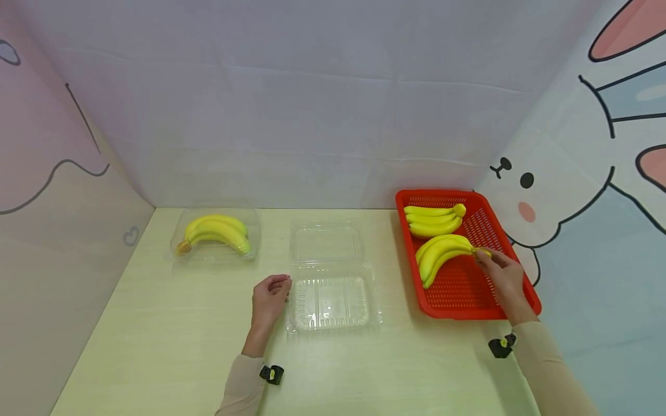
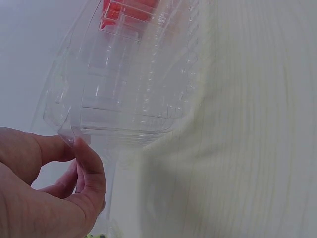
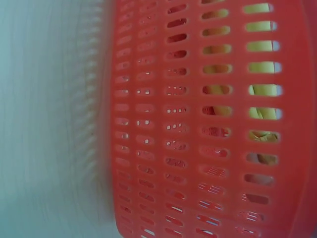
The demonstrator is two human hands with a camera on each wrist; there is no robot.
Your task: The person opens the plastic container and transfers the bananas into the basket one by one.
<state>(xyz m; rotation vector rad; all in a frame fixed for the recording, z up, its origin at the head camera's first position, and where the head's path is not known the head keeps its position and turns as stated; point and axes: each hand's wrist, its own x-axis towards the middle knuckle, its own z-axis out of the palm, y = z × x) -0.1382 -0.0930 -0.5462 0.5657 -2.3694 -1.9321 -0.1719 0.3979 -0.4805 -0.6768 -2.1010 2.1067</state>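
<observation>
An open clear plastic clamshell box (image 1: pixel 333 300) lies on the table, its lid (image 1: pixel 326 241) laid back toward the wall. With thumb and fingertips, my left hand (image 1: pixel 269 297) pinches the box's left edge, which the left wrist view shows up close. My right hand (image 1: pixel 503 280) reaches into a red basket (image 1: pixel 432 311) and grips the stem end of a yellow banana bunch (image 1: pixel 441 255). Behind it in the basket lies a second banana bunch (image 1: pixel 432 221). In the right wrist view the slotted basket wall (image 3: pixel 193 119) hides most of the hand and bananas.
At the back left stands another clear box (image 1: pixel 250 219) with a banana bunch (image 1: pixel 215 230) inside. A pale cloth wall (image 1: pixel 291 115) rises behind the table (image 1: pixel 171 346). A printed cloth (image 1: pixel 572 190) hangs close to the basket's right side.
</observation>
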